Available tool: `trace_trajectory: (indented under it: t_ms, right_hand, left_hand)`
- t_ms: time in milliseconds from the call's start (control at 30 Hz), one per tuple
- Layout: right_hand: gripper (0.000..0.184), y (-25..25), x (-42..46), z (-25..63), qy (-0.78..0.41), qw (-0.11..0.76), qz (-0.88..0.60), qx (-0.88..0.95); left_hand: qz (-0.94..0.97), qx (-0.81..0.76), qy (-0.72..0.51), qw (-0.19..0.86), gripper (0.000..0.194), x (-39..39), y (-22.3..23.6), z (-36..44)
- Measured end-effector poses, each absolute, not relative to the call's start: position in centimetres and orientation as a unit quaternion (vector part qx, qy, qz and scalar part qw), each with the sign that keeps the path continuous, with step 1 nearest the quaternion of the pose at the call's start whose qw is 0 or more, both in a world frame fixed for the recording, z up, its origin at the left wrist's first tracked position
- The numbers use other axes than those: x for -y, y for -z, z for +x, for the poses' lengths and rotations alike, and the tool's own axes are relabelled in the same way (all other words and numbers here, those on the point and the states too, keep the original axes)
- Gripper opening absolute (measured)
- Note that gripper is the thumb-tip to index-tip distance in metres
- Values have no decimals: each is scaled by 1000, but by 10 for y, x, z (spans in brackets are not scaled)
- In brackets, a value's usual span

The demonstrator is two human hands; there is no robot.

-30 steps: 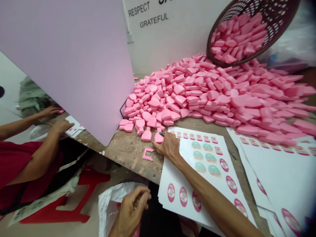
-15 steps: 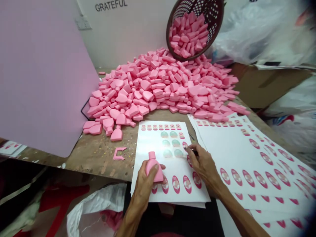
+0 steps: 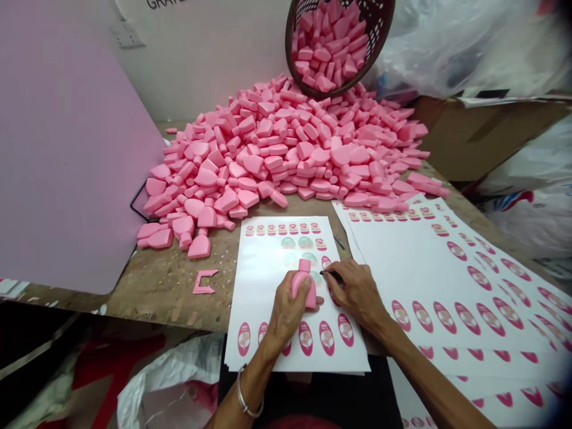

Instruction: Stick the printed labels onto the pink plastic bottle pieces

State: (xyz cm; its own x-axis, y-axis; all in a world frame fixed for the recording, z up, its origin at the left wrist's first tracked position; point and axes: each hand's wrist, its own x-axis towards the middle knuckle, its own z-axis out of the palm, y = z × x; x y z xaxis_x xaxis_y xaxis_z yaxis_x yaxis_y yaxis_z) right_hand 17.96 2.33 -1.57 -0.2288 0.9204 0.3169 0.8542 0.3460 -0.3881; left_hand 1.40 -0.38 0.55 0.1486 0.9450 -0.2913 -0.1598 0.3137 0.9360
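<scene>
Over the top printed label sheet [image 3: 268, 262] on a scarred wooden workbench [image 3: 156, 301], one pink foam bottle shape [image 3: 304, 287], clasped upright in the closed left hand [image 3: 289, 316]. Right hand [image 3: 355, 296] curled, pinched on a small dark-tipped implement [image 3: 329, 274] just beside it, exact tool unclear. Only that single piece in hand; a huge heap of pink foam pieces [image 3: 277, 149] lying behind the sheet, more packed in a tilted woven basket [image 3: 292, 53]. Labels partly hidden beneath both hands, green ovals washed out by glare, a row of pink ovals along the bottom. Further printed sheets [image 3: 402, 268] spread to the right, no labelled piece in view.
</scene>
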Motion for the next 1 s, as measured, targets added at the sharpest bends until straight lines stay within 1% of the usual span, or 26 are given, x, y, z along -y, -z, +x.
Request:
trace_trajectory:
  t_ms: [167, 233, 367, 500, 633, 767, 900, 1000]
  right_hand:
    - [9, 12, -27, 180, -170, 274, -553, 768]
    - [10, 12, -27, 179, -151, 282, -553, 769]
    - [11, 13, -23, 175, -55, 269, -560, 781]
    - [11, 13, -22, 174, -84, 263, -544, 792]
    - [11, 12, -23, 175, -52, 268, -556, 785]
    - [9, 16, -26, 178, -78, 268, -549, 788]
    - [13, 17, -26, 177, -88, 281, -558, 776]
    - [14, 13, -24, 175, -102, 310, -556, 765]
  left_hand:
    - [404, -487, -415, 653, 38, 7, -6, 9]
    - [407, -485, -413, 655, 38, 6, -6, 7]
    - [410, -478, -410, 660, 37, 6, -4, 5]
    - [409, -471, -409, 666, 37, 6, -3, 3]
    - [403, -473, -406, 670, 38, 8, -4, 2]
    - [397, -480, -397, 674, 39, 7, -7, 2]
    - [398, -484, -393, 673, 41, 7, -8, 2]
    - [395, -476, -399, 677, 39, 7, -6, 1]
